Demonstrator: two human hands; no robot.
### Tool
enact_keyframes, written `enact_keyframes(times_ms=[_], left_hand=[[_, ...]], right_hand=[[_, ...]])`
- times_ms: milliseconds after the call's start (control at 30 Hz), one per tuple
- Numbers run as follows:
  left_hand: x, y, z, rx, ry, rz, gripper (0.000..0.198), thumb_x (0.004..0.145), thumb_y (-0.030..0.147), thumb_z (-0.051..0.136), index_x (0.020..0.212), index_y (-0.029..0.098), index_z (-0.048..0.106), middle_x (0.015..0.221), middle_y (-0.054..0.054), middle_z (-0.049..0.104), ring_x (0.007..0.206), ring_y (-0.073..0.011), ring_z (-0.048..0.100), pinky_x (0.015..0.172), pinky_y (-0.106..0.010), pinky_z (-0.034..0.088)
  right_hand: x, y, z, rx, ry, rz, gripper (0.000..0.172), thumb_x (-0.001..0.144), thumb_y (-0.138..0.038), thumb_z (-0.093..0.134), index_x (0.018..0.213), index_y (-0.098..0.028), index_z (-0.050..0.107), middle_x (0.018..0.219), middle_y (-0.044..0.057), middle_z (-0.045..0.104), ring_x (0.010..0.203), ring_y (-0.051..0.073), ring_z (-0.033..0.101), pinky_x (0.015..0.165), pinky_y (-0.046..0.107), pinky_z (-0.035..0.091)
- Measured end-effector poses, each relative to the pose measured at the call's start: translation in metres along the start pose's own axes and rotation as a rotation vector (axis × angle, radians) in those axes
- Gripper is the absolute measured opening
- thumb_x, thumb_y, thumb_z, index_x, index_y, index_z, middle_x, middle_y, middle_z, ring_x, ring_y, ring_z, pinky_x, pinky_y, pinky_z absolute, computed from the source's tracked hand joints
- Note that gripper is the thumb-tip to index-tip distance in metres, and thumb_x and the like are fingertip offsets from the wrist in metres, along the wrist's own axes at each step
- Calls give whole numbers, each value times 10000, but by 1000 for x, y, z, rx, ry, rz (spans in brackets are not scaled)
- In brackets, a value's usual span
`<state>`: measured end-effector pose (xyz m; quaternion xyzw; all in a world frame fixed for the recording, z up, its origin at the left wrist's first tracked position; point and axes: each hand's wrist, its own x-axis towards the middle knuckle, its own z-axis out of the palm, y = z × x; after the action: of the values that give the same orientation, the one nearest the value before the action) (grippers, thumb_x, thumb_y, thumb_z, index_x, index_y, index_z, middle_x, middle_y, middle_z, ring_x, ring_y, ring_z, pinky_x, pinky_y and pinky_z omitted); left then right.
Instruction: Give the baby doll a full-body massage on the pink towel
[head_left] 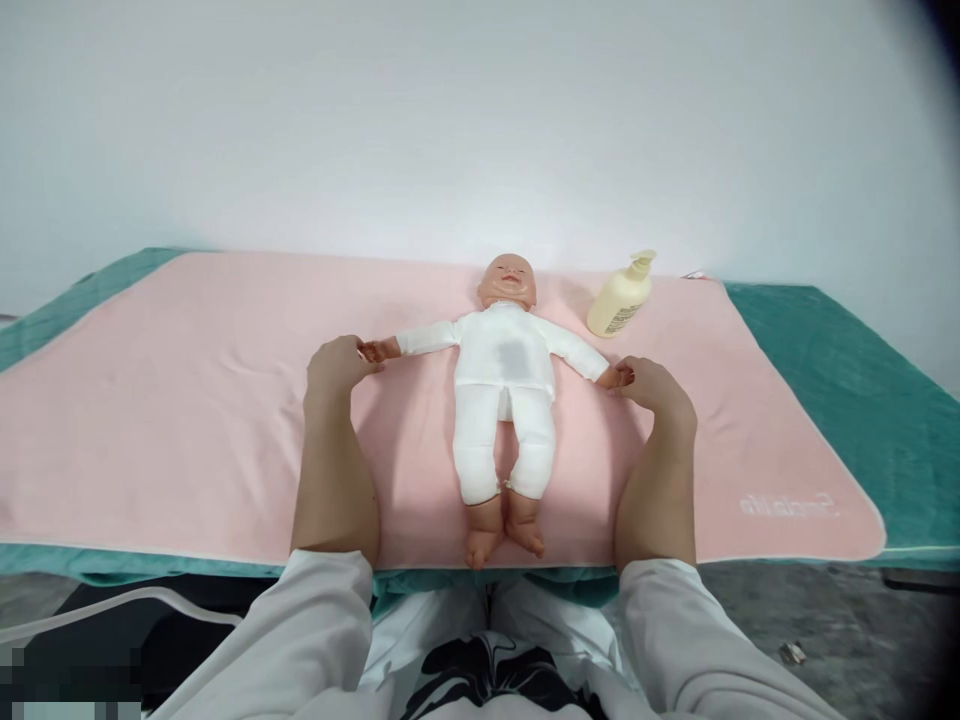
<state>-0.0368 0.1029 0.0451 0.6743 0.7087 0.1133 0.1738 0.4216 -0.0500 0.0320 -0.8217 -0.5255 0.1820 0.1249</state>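
A baby doll (504, 360) in a white top and white trousers lies on its back, head away from me, bare feet toward me. Its arms are stretched out to both sides. My left hand (337, 362) pinches the doll's hand on the left side. On the other side, my right hand (651, 385) has its fingers closed on the doll's other hand. A grey patch shows on the chest of the top. Beneath the doll is a pink mat (187, 420).
A pale yellow pump bottle (621, 297) stands on the mat, right of the doll's head. Green cloth (847, 370) covers the table under the mat. A white wall (450, 120) rises behind it. A pale hose (142, 595) runs at the lower left.
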Motion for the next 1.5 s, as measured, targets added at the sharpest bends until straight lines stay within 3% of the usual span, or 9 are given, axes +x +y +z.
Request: enact_keyframes(times_ms=[300,433,633,833,933,1067,1167,1333,1500], left_hand=[[-4,10,-9,132,-184,-56,314,628,376,808,774,208,585,953,-95,724,922,-325,685,669,-344,475],[-14,14,-15,-15,-54,-67,247,691,296,775,878,208,638,1005,-71,737,979,-310,686,717,-350,490],[-26,19,-19,-314,201,-46,238,706,211,785,934,232,721,955,-56,757,1013,-315,701,814,-419,540],[-22,28,-5,-477,456,202,363,765,235,804,1121,232,730,1033,-64,768,1036,-287,725,976,-451,552],[-27,44,5,-570,543,363,410,802,270,792,1197,214,700,1101,-62,764,1066,-253,726,1003,-407,559],[-35,67,21,-447,611,651,315,861,321,750,1157,224,701,1177,-38,749,1143,-240,700,1149,-443,448],[-38,78,34,-391,600,860,290,899,359,719,1161,236,693,1178,-26,753,1184,-239,686,1193,-465,391],[-39,88,48,-309,481,1183,219,924,394,697,1075,240,734,1141,-36,767,1093,-201,727,1139,-422,451],[-42,89,50,-205,329,1240,183,959,338,651,1093,269,755,1171,-21,757,1092,-168,723,1116,-386,471]], right_hand=[[-2,-2,-5,48,-12,62,366,757,-184,674,1123,-195,665,1098,102,710,921,246,663,699,324,495],[-9,-8,-11,231,85,28,376,738,-241,723,1110,-205,685,1051,72,722,918,222,657,756,328,523],[-5,-17,-8,547,450,-114,518,704,-286,758,1205,-214,652,1161,79,704,989,220,670,916,403,574],[4,-38,8,785,556,-453,607,781,-338,731,1345,-250,524,1368,100,617,1187,241,665,1017,426,571],[1,-55,17,741,529,-673,475,847,-376,709,1289,-261,581,1329,88,652,1253,247,635,1100,445,522],[-7,-76,28,605,461,-892,335,926,-343,642,1254,-281,632,1313,82,676,1283,249,615,1142,476,486],[-11,-86,35,565,428,-987,316,923,-291,650,1238,-279,652,1278,94,680,1252,248,627,1100,476,523],[-15,-92,42,507,255,-1012,266,965,-240,566,1192,-279,700,1247,71,702,1228,217,649,1024,421,587],[-16,-95,45,420,164,-1044,281,982,-208,539,1170,-281,734,1246,49,714,1201,194,659,1088,431,554]])
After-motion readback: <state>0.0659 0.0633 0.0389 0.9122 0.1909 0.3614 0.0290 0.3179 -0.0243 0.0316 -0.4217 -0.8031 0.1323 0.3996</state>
